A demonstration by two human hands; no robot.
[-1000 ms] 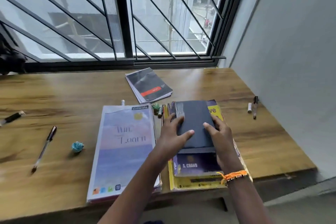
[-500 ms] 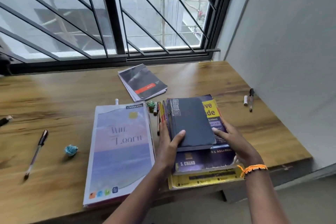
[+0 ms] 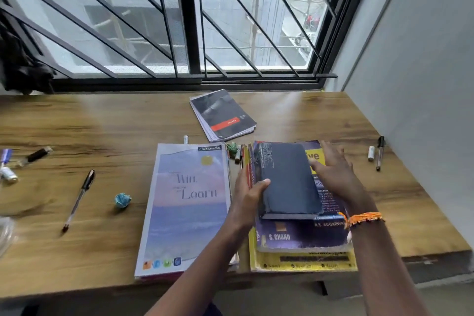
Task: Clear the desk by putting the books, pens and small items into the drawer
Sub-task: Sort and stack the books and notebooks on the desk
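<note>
Books: five in all. A dark blue book (image 3: pixel 288 179) tops a purple book (image 3: pixel 302 235) and a yellow book (image 3: pixel 302 260), the stack overhanging the desk (image 3: pixel 102 123) front edge at 6 o'clock. The left hand (image 3: pixel 247 200) clamps the dark blue book's left edge, thumb on the cover; the right hand (image 3: pixel 336 174) lies flat, fingers spread, on the purple book. A classmate notebook (image 3: pixel 184 208) lies just beside at 9 o'clock, a black notebook (image 3: pixel 223 115) at 12. One pen (image 3: pixel 78 199) at 9 o'clock, one pen at right (image 3: pixel 379 152) near the wall. Bare wood opens toward 10 o'clock.
</note>
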